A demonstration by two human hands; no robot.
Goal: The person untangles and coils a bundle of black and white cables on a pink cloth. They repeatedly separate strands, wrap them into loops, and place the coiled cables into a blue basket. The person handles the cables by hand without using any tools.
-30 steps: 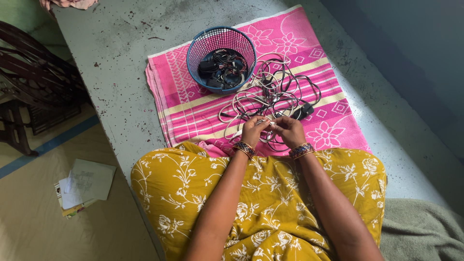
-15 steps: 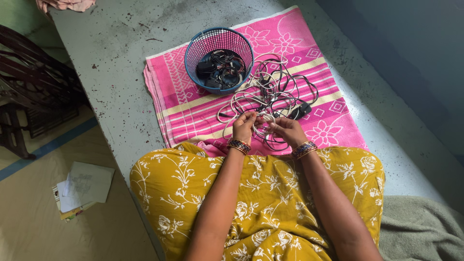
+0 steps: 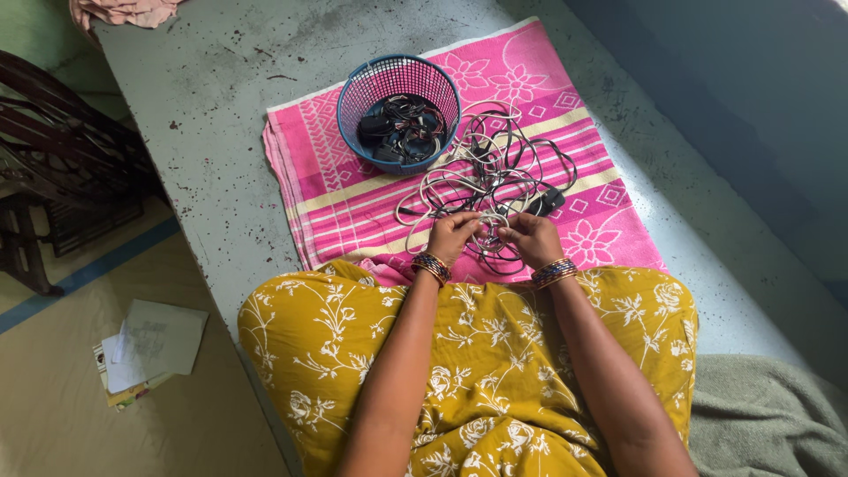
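A tangle of white and dark cables lies on a pink patterned cloth spread over a grey slab. My left hand and my right hand are both closed on a white cable from the near edge of that tangle, a short span of it between them. Both wrists wear bangles. A black adapter block rests in the tangle just beyond my right hand.
A blue mesh basket with dark chargers and cords stands on the cloth's far side. Yellow flowered fabric covers my lap. Papers lie on the floor to the left, by a dark wooden chair. A grey-green blanket lies at right.
Both hands have stayed at the near edge of the tangle, working the white cable; the left hand lifted, then dropped back. The view shifted slightly.
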